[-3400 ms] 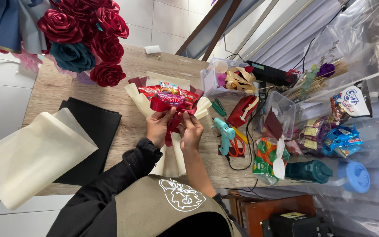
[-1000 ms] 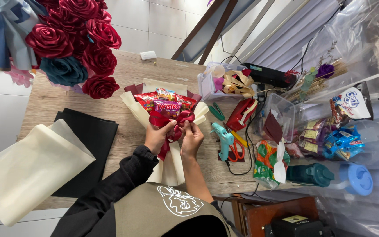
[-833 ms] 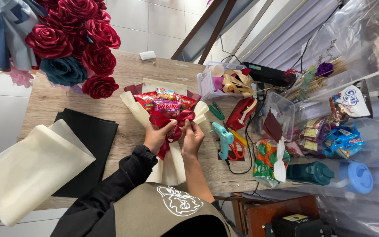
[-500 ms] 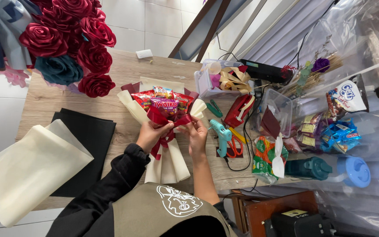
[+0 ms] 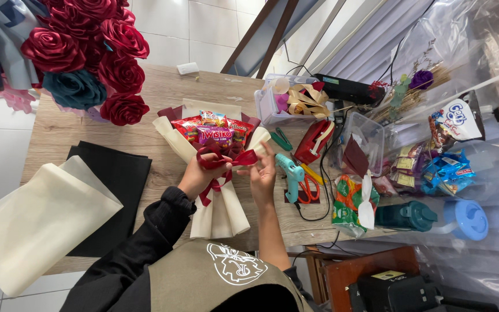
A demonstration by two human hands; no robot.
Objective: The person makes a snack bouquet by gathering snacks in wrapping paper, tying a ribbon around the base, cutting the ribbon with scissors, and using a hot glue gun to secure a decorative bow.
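A dark red satin ribbon is pinched at the waist of a snack bouquet by both hands. The left hand is clenched around the neck of the bouquet with the ribbon caught under its fingers, a loose tail hanging down past the wrist. The right hand is only half closed: the ribbon's free loop is held between thumb and forefinger, and the other fingers are spread.

The ribbon is judged to be light, limp and rather slippery; it is best taken close to the knot, where a firm pinch is needed to keep it from sliding. The bouquet is wrapped in cream paper, which looks soft and easily creased, and the foil snack packets at its top are judged light and crushable. It is best held at the narrow waist, not at the flared top.

The bouquet lies near the middle of the wooden tabletop, its stem end pointing to the near edge. Toward the left edge, black sheets and cream sheets are stacked. At the far left corner stands a bouquet of satin roses. Just right of the right hand lie a teal glue gun and orange-handled scissors.
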